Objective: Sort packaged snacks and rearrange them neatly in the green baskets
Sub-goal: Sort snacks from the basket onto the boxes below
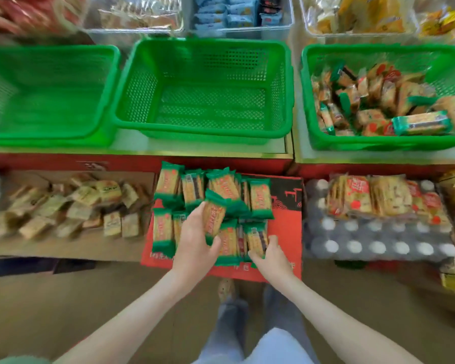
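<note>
Fingers curled, the left hand holds a green packet; the right hand grips a flat packet.

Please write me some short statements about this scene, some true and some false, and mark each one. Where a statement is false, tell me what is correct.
1. The middle green basket holds no snacks. True.
2. The right green basket is empty. False: it holds a jumble of mixed packs.
3. The left hand holds a green-edged pack. True.
4. The other green-edged packs lie in the cardboard box. False: they lie on the red box; the cardboard box holds beige packs.
5. The right hand grips a second pack on the red box. True.
</note>
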A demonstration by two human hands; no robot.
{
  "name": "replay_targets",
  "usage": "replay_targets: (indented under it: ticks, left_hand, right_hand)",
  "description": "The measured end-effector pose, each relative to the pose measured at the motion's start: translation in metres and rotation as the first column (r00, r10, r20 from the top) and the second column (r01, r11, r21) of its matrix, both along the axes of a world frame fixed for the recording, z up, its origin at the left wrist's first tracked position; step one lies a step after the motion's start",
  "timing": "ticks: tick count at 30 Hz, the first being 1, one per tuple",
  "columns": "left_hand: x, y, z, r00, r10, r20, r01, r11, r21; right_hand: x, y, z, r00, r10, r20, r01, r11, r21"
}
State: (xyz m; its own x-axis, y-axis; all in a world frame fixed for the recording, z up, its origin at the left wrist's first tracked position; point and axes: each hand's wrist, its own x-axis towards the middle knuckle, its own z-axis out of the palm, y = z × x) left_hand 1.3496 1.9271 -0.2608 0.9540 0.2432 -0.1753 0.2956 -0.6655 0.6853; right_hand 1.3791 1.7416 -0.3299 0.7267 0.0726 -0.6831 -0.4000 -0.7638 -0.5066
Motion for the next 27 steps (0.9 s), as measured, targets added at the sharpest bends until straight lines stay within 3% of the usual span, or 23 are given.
replay_targets:
  ticks: [3, 6, 7, 9, 11, 13, 16, 19, 21, 27]
  left_hand:
    - [-0.017, -0.002, -0.011, 0.996, -0.087, -0.03, 0.087, 0.996, -0.011]
    - [-0.024, -0.01, -0.016, 0.991, -0.127, -0.034, 0.126, 0.991, -0.035]
    - [-0.023, -0.013, -0.016, 0.991, -0.131, -0.036, 0.13, 0.99, -0.046]
    - [-0.019, -0.02, -0.019, 0.99, -0.14, -0.026, 0.138, 0.989, -0.054]
    - [-0.014, -0.029, -0.02, 0.986, -0.164, -0.014, 0.163, 0.985, -0.062]
    - [-0.009, -0.037, -0.023, 0.976, -0.217, -0.023, 0.214, 0.972, -0.093]
    - [-0.005, -0.04, -0.029, 0.941, -0.334, -0.059, 0.329, 0.941, -0.081]
    - [-0.003, -0.034, -0.035, 0.886, -0.448, -0.124, 0.459, 0.884, 0.085]
    - [-0.005, -0.029, -0.039, 0.848, -0.505, -0.162, 0.528, 0.832, 0.172]
    - [-0.004, -0.021, -0.046, 0.838, -0.503, -0.211, 0.543, 0.805, 0.238]
  right_hand:
    - [0.004, 0.009, -0.004, 0.995, 0.098, 0.023, -0.099, 0.994, 0.041]
    - [0.006, 0.011, 0.003, 0.957, 0.211, 0.199, -0.192, 0.975, -0.11]
    - [0.006, 0.011, 0.007, 0.944, 0.196, 0.265, -0.179, 0.98, -0.087]
    - [0.005, 0.012, 0.02, 0.97, 0.038, 0.239, -0.08, 0.983, 0.168]
    - [0.004, 0.014, 0.032, 0.989, -0.142, 0.034, 0.11, 0.881, 0.46]
    - [0.004, 0.014, 0.035, 0.973, -0.217, -0.078, 0.223, 0.803, 0.552]
    - [0.008, 0.009, 0.028, 0.966, -0.249, -0.072, 0.251, 0.829, 0.5]
    - [0.015, 0.0, 0.015, 0.968, -0.25, -0.023, 0.237, 0.883, 0.404]
    - [0.02, -0.004, 0.006, 0.987, -0.163, 0.008, 0.152, 0.933, 0.326]
    - [0.027, -0.009, -0.003, 0.999, -0.054, -0.008, 0.053, 0.943, 0.329]
